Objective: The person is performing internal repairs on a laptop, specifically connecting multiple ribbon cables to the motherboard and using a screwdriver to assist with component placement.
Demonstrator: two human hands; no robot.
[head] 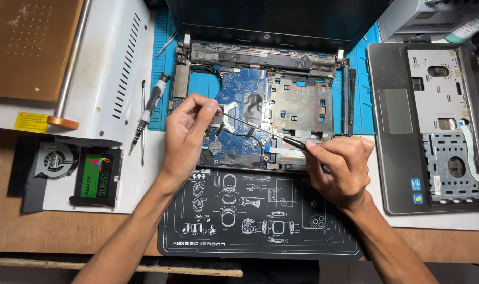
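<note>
L hand (189, 129) pinched on tip end of thin screwdriver (260, 131) | R hand (336, 168) clamped on its black handle | shaft slants over open laptop base (260, 100), above blue board | spare screwdriver (150, 108), fan (55, 159), SSD (97, 176) left on tabletop (18, 226) | palmrest cover (426, 126) right

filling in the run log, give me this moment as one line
left hand: pinching screwdriver tip | right hand: holding screwdriver handle | over: opened laptop motherboard | nearby: cooling fan, drive
</note>
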